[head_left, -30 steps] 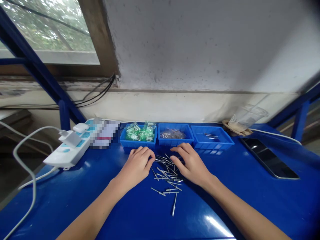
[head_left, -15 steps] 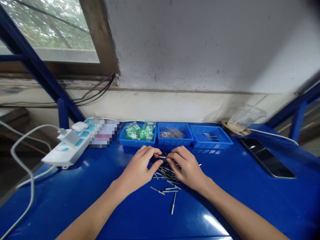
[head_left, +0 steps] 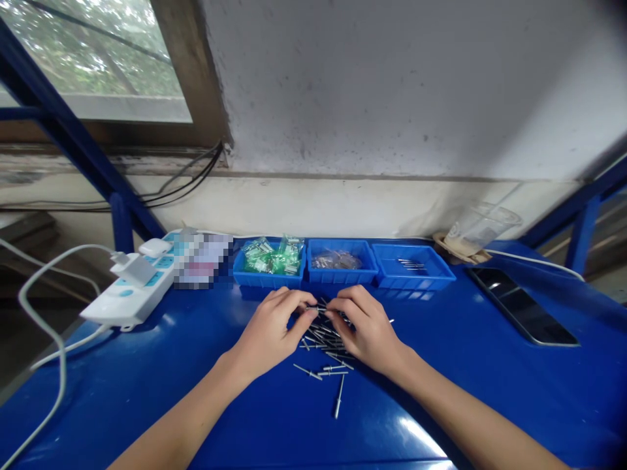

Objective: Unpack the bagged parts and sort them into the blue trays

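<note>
Over a heap of metal blind rivets (head_left: 321,339) on the blue table, both my hands meet at one blind rivet (head_left: 320,309). My left hand (head_left: 279,323) pinches its left end between thumb and forefinger. At the right end, my right hand (head_left: 365,323) is closed on it with thumb and fingertips. Part of the heap is hidden behind my right hand. Several rivets lie scattered nearer to me, one blind rivet (head_left: 339,397) standing apart at the front.
Behind my hands stand a blue bin (head_left: 269,281) of green-and-clear packets, a blue bin (head_left: 343,277) of small bagged parts and a blue bin (head_left: 414,282) with several rivets. A power strip (head_left: 117,307) is at left; a phone (head_left: 522,305) and a plastic cup (head_left: 477,228) are at right.
My left thumb and forefinger have come together on the rivet's left end. My right hand has barely moved, and the heap looks the same.
</note>
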Demonstrator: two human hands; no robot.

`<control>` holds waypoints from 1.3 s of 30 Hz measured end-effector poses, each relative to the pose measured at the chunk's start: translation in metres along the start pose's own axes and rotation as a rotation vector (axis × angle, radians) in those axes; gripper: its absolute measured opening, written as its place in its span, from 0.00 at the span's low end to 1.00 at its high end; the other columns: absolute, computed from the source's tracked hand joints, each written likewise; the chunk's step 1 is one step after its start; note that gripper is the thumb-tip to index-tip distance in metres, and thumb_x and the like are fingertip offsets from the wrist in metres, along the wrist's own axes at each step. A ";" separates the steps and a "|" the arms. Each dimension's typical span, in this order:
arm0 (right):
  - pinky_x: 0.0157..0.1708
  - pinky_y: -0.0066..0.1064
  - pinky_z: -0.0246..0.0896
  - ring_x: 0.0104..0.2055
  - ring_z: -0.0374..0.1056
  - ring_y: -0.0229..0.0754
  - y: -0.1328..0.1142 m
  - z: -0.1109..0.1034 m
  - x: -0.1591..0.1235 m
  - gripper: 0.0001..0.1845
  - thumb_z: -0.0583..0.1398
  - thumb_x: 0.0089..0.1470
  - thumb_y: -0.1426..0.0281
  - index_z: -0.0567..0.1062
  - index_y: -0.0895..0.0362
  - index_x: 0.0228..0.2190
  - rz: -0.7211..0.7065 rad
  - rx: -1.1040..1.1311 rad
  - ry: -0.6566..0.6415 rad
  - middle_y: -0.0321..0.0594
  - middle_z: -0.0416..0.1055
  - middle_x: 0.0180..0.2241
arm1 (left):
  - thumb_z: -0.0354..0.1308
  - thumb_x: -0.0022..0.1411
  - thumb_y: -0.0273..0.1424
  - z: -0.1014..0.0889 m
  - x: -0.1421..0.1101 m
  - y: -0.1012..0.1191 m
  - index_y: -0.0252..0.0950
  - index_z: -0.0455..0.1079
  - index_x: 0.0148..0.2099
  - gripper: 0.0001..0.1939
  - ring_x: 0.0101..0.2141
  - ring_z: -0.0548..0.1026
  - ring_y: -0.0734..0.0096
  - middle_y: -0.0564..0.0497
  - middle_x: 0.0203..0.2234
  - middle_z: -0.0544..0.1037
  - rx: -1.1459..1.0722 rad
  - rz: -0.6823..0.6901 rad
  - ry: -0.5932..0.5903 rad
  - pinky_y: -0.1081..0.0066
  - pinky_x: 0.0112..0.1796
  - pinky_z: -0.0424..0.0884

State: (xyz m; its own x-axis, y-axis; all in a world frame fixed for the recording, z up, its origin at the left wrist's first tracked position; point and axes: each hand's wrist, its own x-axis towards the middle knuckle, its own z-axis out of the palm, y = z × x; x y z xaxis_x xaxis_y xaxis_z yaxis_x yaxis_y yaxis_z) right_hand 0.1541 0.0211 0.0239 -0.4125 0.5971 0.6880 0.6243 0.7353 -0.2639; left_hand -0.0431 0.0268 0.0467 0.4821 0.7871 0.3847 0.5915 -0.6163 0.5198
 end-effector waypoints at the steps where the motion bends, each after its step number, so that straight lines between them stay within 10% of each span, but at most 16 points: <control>1: 0.33 0.34 0.62 0.34 0.63 0.41 0.000 -0.001 0.000 0.05 0.55 0.56 0.74 0.70 0.57 0.36 0.003 0.001 0.002 0.44 0.67 0.33 | 0.49 0.65 0.32 0.000 0.000 0.000 0.39 0.65 0.43 0.06 0.35 0.71 0.69 0.53 0.32 0.74 -0.003 0.010 0.016 0.66 0.40 0.64; 15: 0.32 0.31 0.61 0.34 0.62 0.40 0.004 -0.008 0.001 0.06 0.57 0.54 0.76 0.69 0.58 0.37 -0.048 -0.028 0.089 0.43 0.66 0.33 | 0.47 0.67 0.32 -0.001 0.002 -0.001 0.39 0.66 0.41 0.08 0.35 0.70 0.69 0.54 0.34 0.75 0.032 0.044 -0.100 0.63 0.42 0.61; 22: 0.41 0.43 0.57 0.40 0.61 0.49 0.069 -0.055 -0.002 0.14 0.57 0.54 0.64 0.70 0.60 0.40 0.405 -0.542 0.433 0.47 0.66 0.34 | 0.52 0.63 0.29 0.002 0.003 -0.024 0.42 0.69 0.39 0.05 0.40 0.69 0.63 0.55 0.37 0.74 0.202 -0.053 -0.304 0.60 0.43 0.59; 27: 0.43 0.45 0.56 0.42 0.61 0.51 0.068 -0.049 -0.002 0.20 0.56 0.55 0.60 0.67 0.60 0.44 0.443 -0.509 0.320 0.48 0.66 0.37 | 0.47 0.65 0.27 0.007 0.004 -0.028 0.38 0.67 0.33 0.09 0.38 0.67 0.64 0.53 0.35 0.71 0.241 -0.080 -0.339 0.63 0.39 0.59; 34: 0.40 0.39 0.59 0.40 0.62 0.46 0.006 -0.007 0.002 0.14 0.56 0.56 0.67 0.68 0.58 0.44 0.163 -0.044 -0.088 0.45 0.67 0.38 | 0.43 0.67 0.27 0.008 0.007 -0.021 0.37 0.63 0.36 0.09 0.36 0.66 0.67 0.52 0.33 0.71 0.083 -0.061 -0.237 0.64 0.40 0.62; 39: 0.34 0.35 0.58 0.35 0.61 0.42 -0.001 0.003 -0.003 0.06 0.54 0.58 0.74 0.71 0.58 0.37 0.035 0.041 -0.148 0.43 0.68 0.33 | 0.42 0.68 0.27 0.006 0.006 -0.009 0.39 0.64 0.38 0.10 0.36 0.68 0.69 0.53 0.32 0.71 -0.106 -0.064 -0.169 0.68 0.39 0.65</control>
State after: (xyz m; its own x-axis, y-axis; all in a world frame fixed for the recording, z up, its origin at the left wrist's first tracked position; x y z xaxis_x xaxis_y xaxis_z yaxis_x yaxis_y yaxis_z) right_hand 0.1528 0.0199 0.0199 -0.4862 0.6612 0.5713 0.6134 0.7239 -0.3158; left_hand -0.0418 0.0376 0.0397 0.5527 0.8040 0.2193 0.5577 -0.5523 0.6196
